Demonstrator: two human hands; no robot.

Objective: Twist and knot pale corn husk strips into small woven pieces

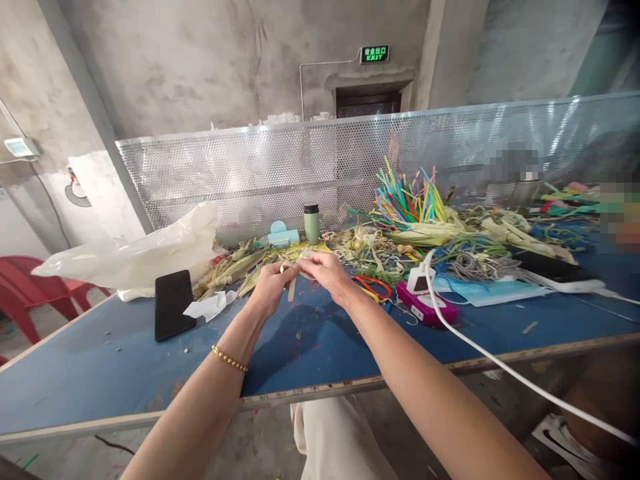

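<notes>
My left hand [271,288], with a gold bead bracelet on its wrist, is closed on a narrow pale strip [291,291] that looks like dried corn husk. One end of it hangs down between my hands, and a bit curls up by the left fingers. My right hand [326,272] meets the left, its fingertips pinched on the same pale material. Both hands are above the blue table [320,347], near its middle. Just beyond them lie dried husks [240,267] and a tangle of pale fibres [373,250].
A black phone [173,305] and crumpled white paper [211,305] lie left. Behind stand a green bottle [311,225] and a perforated metal screen [250,173]. Rightward are colourful pipe cleaners [407,197], a purple box [427,305], a blue mask [493,292] and a white cable [500,363].
</notes>
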